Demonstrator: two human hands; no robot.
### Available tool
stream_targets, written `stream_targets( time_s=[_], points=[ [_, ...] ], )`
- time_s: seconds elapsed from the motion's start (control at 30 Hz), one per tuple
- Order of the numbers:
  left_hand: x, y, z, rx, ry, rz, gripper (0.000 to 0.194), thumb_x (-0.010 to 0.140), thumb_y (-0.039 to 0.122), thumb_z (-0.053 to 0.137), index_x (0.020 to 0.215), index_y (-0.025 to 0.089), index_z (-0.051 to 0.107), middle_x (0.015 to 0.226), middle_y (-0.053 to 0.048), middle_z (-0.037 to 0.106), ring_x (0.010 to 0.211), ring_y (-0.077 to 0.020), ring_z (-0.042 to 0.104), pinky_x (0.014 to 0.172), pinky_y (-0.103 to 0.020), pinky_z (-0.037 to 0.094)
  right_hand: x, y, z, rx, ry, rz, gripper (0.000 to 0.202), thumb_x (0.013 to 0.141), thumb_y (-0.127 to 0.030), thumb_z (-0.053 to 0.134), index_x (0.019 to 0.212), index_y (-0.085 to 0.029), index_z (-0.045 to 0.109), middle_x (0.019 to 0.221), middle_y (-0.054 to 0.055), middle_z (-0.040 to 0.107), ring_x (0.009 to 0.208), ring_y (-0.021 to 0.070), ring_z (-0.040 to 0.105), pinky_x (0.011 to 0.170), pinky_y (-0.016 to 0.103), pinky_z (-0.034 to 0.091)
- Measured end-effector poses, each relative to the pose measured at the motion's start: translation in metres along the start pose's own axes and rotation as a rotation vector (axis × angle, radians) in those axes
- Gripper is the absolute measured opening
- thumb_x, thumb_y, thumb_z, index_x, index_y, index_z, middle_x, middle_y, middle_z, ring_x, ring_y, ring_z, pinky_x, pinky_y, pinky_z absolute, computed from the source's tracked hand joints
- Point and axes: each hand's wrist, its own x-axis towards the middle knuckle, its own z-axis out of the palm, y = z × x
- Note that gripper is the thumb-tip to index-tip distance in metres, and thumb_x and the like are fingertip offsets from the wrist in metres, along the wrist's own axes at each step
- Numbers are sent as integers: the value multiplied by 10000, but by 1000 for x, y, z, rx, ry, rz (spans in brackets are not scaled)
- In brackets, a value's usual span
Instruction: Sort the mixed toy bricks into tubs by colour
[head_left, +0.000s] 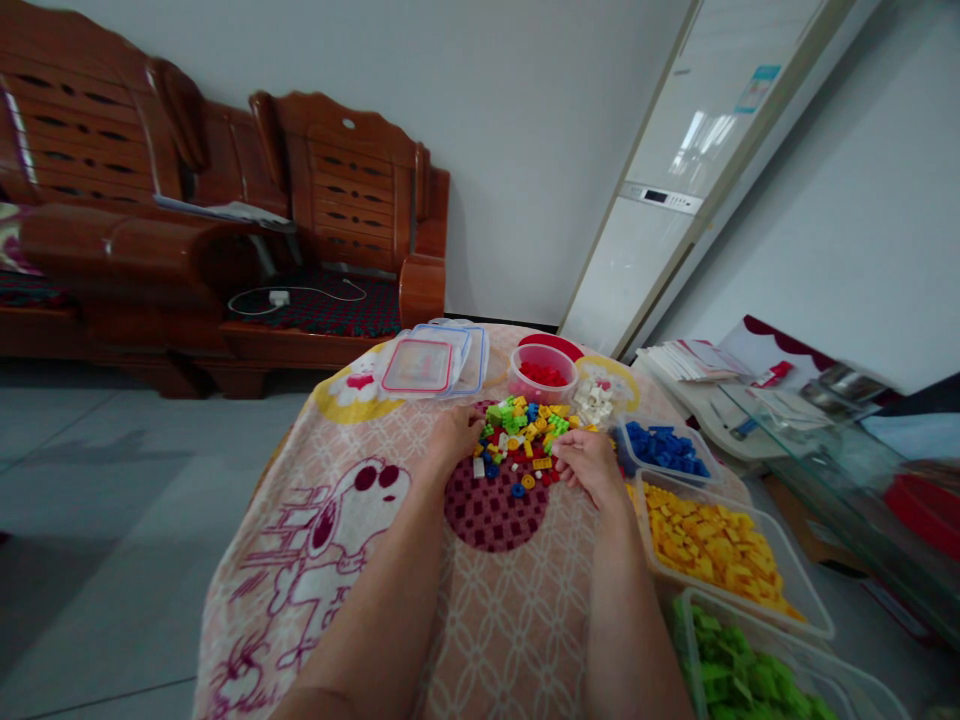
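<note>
A loose pile of mixed building bricks (525, 432) in yellow, green, red, blue and white lies on the cloth-covered table. At the pile's left edge is my left hand (454, 437), its fingers curled and their tips against the bricks; what they hold, if anything, is hidden. My right hand (586, 462) is at the right edge of the pile, fingers bent and slightly apart, with thumb and forefinger near a small pale piece. Behind the pile sits a round tub (543, 392) with red bricks. White bricks (595, 400) form a small heap beside it.
Clear boxes along the right hold blue bricks (664, 449), yellow bricks (712, 540) and green bricks (742, 665). Box lids (418, 366) lie at the back left of the tablecloth (517, 620). A glass table (840, 470) stands at the right, wooden seats (352, 200) behind left.
</note>
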Motion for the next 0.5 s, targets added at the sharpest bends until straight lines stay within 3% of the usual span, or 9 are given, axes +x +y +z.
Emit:
stream_targets(
  time_s=[0.3,0.5],
  points=[
    [0,-3,1,-6,9,33,290,860,258,503,966,180,760,956,-72,751,857,-192,663,762,-258,465,-16,-19,39,-351,-367,29,13,737,-183,602,742,-183,614,453,-48,556,365,116,527,381,190,362],
    [-1,0,-1,-17,5,15,281,857,259,511,970,188,758,950,-63,751,845,-181,656,784,-258,465,-15,-15,44,-668,-385,-156,69,653,-165,709,707,-177,669,607,-8,643,562,124,600,539,204,384]
  ],
)
